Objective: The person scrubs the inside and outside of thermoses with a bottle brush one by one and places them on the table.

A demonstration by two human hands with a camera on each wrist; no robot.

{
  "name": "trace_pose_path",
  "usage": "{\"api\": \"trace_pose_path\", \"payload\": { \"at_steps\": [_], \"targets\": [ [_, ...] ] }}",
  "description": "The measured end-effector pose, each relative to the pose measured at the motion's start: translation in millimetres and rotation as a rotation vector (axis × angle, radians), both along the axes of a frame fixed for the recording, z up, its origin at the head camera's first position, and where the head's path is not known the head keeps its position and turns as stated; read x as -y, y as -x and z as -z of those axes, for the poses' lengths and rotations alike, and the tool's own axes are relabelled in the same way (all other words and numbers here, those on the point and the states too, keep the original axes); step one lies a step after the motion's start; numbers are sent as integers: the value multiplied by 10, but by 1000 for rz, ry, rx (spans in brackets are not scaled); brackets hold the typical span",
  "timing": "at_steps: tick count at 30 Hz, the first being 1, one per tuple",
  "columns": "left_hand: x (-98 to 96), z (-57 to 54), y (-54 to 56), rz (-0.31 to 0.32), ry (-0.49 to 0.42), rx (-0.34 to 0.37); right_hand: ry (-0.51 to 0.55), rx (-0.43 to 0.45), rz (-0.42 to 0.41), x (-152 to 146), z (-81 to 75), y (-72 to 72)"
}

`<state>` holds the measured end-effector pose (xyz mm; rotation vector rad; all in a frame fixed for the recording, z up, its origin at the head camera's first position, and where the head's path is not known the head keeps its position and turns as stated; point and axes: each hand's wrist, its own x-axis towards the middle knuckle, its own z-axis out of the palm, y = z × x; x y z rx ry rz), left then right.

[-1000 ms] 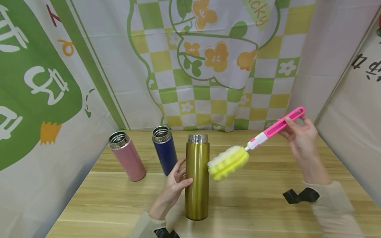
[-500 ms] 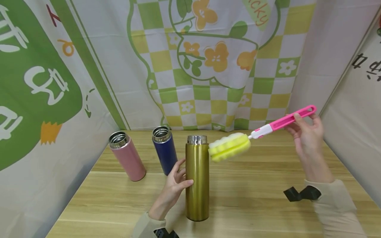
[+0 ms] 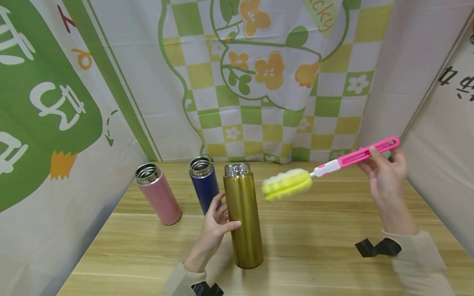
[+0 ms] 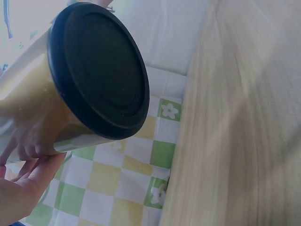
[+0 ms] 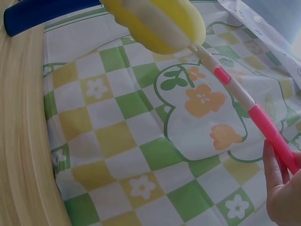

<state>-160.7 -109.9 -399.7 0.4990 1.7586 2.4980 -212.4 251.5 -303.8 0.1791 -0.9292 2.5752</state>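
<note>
My left hand (image 3: 214, 234) grips a gold vacuum flask (image 3: 244, 220) round its side, the thumb across the front. The flask has no lid, its steel neck is bare, and it leans slightly left at the top. In the left wrist view its black base (image 4: 106, 70) shows whole, lifted off the table. My right hand (image 3: 389, 176) pinches the pink handle (image 3: 364, 154) of a bottle brush. The brush's yellow and white sponge head (image 3: 286, 185) points left, just right of the flask and apart from it. The right wrist view also shows this sponge head (image 5: 162, 23) and handle.
A pink flask (image 3: 161, 197) and a blue flask (image 3: 205, 185) stand lidless on the wooden table (image 3: 314, 246), left of the gold one. The blue flask is partly behind my left hand. A printed curtain (image 3: 270, 131) hangs along the table's back edge, with cloth walls at both sides.
My left hand has lifted the gold flask and tipped its top leftward. My right hand has moved a little right with the brush, which now lies flatter and apart from the flask.
</note>
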Motion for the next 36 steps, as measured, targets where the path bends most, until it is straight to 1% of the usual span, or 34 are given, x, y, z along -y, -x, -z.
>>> {"api": "trace_pose_path", "payload": {
  "at_steps": [3,8,12,16,21,25,29,32,36],
  "targets": [
    [13,-28,8,-27,-5,-2,-26,-3,2,-4,24,-25],
    [47,-95,33,-48,-43,-72,-35,2,-4,-10,56,-51],
    [74,-171,56,-81,-87,-113,-29,13,3,-6,76,-74],
    [101,-251,79,-135,-118,-117,-46,19,4,2,100,-111],
    [121,-330,101,-199,-162,-110,-109,27,-19,17,138,-171],
    [127,-364,117,-224,-190,-130,-162,20,-28,48,168,-201],
    [128,-379,123,-245,-194,-146,-191,-25,-36,104,200,-218],
    [124,-383,124,-249,-188,-160,-198,-55,-39,147,217,-227],
    [115,-380,125,-242,-176,-181,-202,-73,-44,195,220,-229]
  ]
}}
